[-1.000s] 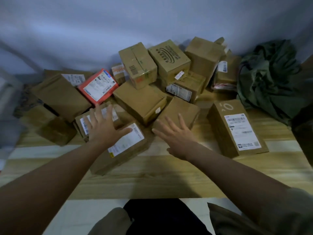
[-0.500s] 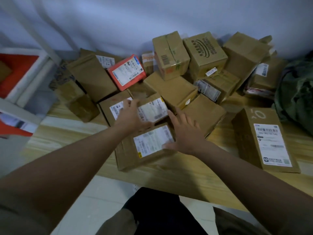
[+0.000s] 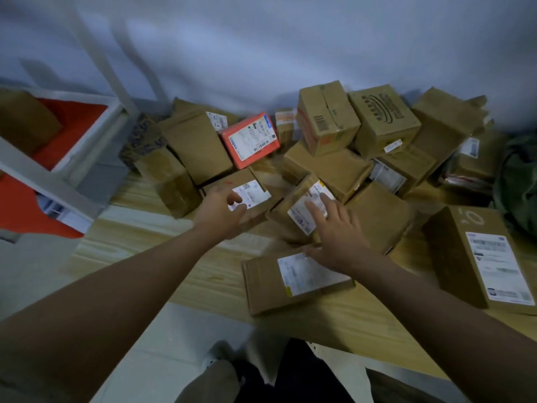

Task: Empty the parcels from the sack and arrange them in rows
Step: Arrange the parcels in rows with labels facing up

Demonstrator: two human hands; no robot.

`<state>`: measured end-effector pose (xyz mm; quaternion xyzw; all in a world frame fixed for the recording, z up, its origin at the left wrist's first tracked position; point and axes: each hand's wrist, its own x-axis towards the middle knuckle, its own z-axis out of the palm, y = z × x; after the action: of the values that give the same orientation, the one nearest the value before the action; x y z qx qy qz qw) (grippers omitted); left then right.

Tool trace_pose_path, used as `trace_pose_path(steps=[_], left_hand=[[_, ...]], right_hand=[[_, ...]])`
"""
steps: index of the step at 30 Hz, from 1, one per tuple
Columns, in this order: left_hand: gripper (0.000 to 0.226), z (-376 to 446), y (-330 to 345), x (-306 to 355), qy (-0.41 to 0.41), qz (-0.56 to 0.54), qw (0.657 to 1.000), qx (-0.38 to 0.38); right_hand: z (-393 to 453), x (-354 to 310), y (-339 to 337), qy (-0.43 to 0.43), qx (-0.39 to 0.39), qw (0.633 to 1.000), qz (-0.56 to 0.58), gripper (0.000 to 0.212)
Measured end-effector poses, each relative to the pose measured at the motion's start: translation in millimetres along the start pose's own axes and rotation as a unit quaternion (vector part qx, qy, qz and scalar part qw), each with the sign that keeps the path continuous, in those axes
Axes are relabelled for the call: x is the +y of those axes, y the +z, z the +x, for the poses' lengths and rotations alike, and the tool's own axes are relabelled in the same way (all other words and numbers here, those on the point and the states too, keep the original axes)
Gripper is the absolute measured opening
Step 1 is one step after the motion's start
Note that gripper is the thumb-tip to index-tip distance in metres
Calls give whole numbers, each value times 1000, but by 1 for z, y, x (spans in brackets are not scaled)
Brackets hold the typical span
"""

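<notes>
Since half a sec ago the flat labelled box point(image 3: 296, 282) has dropped out from under both hands and now lies alone on the wooden floor point(image 3: 186, 274), nearest the person, w/ the right wrist passing over its far edge. Both hands have gone fwd into the pile. Camera has also swung left, so more of the white-framed shelf w/ red panels point(image 3: 55, 158) shows.

Left hand point(image 3: 223, 210) sits on a low box w/ a white label point(image 3: 247, 193); fingers point(image 3: 236, 199) curl loosely over its near top edge, thumb underneath hidden, so can't tell if it really grips yet. Right hand point(image 3: 334, 231) lies flat, fingers point(image 3: 319, 209) spread and open, on the label of a tilted box point(image 3: 308, 205) just beside it. Holds nothing, only presses.

Parcels: all out, heaped against the wall point(image 3: 261, 48), the orange one point(image 3: 251, 139) leaning among brown cartons. A big labelled carton point(image 3: 479, 257) lies apart at right. The green sack point(image 3: 520, 193) is slumped at the far right edge, looks emptied.

Step, as I judge it: emptying done, rows barely begun; maybe one box placed. Next move calls for closing on one of the two boxes, lifting it clear w/o toppling the cartons stacked behind, and setting it square next to the flat one, label up.
</notes>
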<state>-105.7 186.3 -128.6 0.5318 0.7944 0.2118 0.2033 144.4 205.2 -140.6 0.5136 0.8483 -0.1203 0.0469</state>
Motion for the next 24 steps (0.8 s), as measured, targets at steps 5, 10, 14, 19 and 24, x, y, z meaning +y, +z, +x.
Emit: trace_pose_path(steps=[5, 10, 14, 19, 24], left_hand=[[26, 0, -49, -58, -27, -16, 999, 33], [52, 12, -101, -122, -74, -59, 995, 32], [98, 26, -119, -150, -77, -55, 995, -8], [132, 57, -109, -157, -81, -52, 995, -42], [144, 90, -111, -153, -60, 14, 996, -61]], right_hand=[[27, -79, -1, -17, 18, 999, 23, 92], [53, -159, 0, -15, 32, 997, 71, 92], [66, -195, 4, 19, 34, 991, 131, 94], [86, -203, 9, 70, -1, 968, 240, 92], [121, -201, 5, 68, -7, 952, 300, 81]])
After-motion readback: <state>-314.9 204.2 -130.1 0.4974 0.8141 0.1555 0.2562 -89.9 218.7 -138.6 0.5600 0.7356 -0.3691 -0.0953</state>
